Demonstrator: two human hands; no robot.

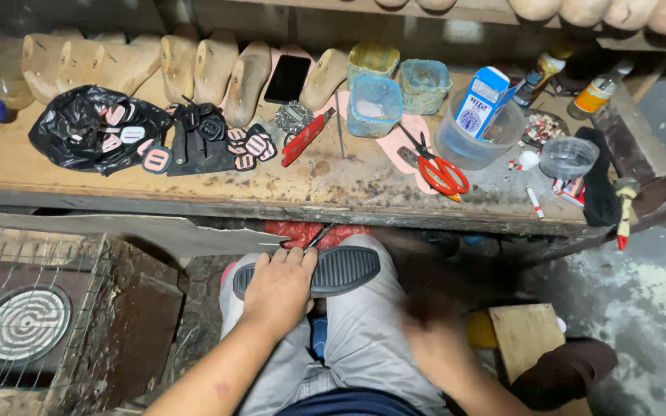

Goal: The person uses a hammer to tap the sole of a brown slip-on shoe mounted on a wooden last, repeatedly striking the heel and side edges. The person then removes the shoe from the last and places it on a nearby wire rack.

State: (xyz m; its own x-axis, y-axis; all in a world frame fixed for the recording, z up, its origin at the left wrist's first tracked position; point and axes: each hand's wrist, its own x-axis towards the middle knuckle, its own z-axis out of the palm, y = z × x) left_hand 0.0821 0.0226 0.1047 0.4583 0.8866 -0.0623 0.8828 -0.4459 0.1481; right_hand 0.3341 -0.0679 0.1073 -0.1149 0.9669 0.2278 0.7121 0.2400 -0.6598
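Head-worn camera, steep downward view over lap and workbench (194,196).

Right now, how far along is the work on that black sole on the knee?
Done: nothing visibly finished. In hand: the left hand presses the black ribbed sole on the knee; the right hand is blurred. Left: wooden lasts and red scissors lie untouched on the bench.

Left hand (277,286) palm down, fingers (290,258) curled forward, pressing flat on lap; forearm bare, angled in from near left. Right hand (435,333) lower right, motion-blurred, pose unclear; forearm from near right.
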